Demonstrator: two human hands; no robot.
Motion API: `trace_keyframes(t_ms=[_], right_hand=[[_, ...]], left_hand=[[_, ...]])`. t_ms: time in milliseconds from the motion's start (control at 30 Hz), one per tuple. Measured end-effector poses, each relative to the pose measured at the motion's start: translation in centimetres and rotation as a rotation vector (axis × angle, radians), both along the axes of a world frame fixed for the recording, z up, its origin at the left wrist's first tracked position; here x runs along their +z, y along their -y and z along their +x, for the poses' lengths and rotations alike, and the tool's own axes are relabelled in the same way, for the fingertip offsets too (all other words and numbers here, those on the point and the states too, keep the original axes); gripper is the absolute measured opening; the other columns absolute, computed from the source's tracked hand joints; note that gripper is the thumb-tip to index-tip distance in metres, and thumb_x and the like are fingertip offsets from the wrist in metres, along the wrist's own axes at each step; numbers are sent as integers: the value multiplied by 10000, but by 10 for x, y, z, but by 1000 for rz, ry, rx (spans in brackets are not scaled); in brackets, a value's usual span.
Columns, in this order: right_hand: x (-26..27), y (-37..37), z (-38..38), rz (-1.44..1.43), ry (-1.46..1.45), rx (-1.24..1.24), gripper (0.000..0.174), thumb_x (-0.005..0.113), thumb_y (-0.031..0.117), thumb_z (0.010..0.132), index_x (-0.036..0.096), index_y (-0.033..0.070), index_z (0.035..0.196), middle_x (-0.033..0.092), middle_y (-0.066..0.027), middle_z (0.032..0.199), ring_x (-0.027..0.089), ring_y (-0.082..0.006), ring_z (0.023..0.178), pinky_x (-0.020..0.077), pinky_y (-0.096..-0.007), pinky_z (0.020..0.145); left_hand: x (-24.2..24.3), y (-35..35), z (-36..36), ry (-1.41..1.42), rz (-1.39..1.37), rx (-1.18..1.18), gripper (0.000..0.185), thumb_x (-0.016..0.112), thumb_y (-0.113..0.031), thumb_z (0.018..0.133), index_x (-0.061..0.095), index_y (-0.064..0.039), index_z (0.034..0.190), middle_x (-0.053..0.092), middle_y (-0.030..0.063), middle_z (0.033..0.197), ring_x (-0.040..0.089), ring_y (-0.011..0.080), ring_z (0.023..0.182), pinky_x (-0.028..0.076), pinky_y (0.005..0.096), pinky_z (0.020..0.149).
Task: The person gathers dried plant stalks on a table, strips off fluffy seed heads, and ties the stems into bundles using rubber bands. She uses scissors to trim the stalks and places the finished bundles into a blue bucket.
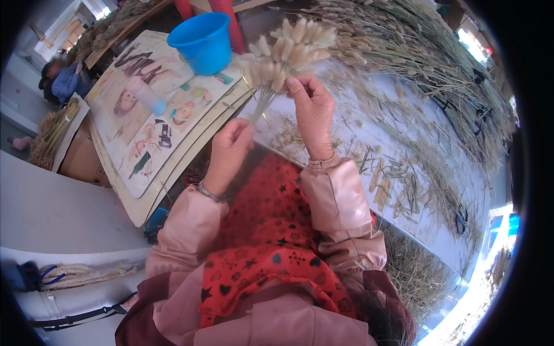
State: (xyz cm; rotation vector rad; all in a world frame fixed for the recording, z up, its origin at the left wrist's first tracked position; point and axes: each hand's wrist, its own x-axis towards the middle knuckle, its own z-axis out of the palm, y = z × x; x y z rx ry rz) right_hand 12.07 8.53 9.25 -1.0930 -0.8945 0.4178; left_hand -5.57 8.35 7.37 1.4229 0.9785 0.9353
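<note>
A bunch of dried bunny-tail grass (281,56), with fluffy cream heads, is held upright before me, tilted to the right. My left hand (233,142) grips the lower ends of its thin stems. Just under the heads, my right hand (312,101) pinches part of the bunch between thumb and fingers. Below the hands lies the white tabletop (368,97), strewn with stem scraps and chaff (288,136). A large heap of dried bunny-tail grass (402,47) spreads over its far right side.
On my left, stacked boards with printed pictures (130,151) carry a blue bucket (203,45) and a pink-and-blue bottle (147,96). Scissors (461,221) lie near the right edge. Another person (67,82) sits far left, near a tied bundle of dried grass (54,134).
</note>
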Motion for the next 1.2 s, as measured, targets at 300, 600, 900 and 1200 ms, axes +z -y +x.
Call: trace_keyframes(t_ms=[300, 600, 900, 1200], right_hand=[[-1, 12, 18, -9, 73, 40, 180, 650, 158, 849, 557, 11, 896, 652, -146, 712, 658, -254, 665, 504, -343, 618], [-36, 210, 194, -348, 597, -552, 154, 656, 173, 871, 658, 36, 942, 671, -125, 772, 644, -187, 642, 498, -312, 585], [-69, 471, 355, -1275, 663, -1335, 191, 546, 255, 878, 677, 130, 937, 672, -154, 877, 642, -362, 829, 502, -453, 715], [-85, 466, 428, -1667, 963, -960, 389, 529, 70, 833, 596, 214, 1188, 565, -43, 1230, 516, -299, 1154, 428, -474, 939]], left_hand=[[-9, -1, 0, 44, -18, 66, 131, 555, -189, 957, 592, -65, 975, 470, -57, 638, 345, 7, 495, 237, 169, 431], [-13, -34, -26, 95, 0, 154, 148, 579, -246, 955, 556, -100, 950, 446, -44, 651, 292, 7, 433, 211, 169, 375], [-12, -53, -55, 161, -79, 180, 157, 571, -253, 961, 551, -97, 962, 456, -36, 665, 319, 20, 426, 239, 172, 362], [-4, -48, -60, 95, -34, 180, 164, 559, -258, 966, 547, -97, 934, 477, -40, 662, 323, 13, 417, 238, 168, 353]])
